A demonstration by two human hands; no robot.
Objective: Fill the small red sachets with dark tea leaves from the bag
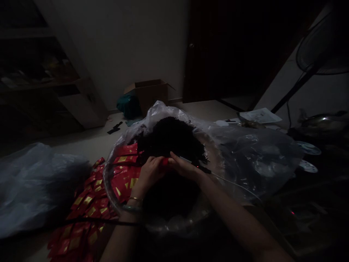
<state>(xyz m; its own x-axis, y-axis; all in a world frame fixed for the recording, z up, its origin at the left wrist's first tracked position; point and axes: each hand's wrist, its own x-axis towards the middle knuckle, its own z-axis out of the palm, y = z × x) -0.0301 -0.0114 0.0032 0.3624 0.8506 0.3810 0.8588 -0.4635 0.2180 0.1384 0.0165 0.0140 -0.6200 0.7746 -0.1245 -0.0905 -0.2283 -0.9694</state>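
In the dim head view, my left hand (151,171) is closed on a small red packet (164,163). My right hand (183,168) meets it from the other side, fingertips against the packet. Along the right hand lies a slim black and pale corded device (202,168) with a small red light, apparently in its grip; its exact kind is unclear. Beneath both hands is a round tub (107,171) lined with clear plastic. It holds a dark heap of loose leaf-like material (171,136) and, at its left, several red and gold packets (124,176).
More red packets (87,207) are piled left of the tub, beside a cloudy plastic bag (32,182). A clear bag (256,153) and a white cable (240,186) lie at right. Behind stand an open cardboard box (152,95) and a fan (316,51).
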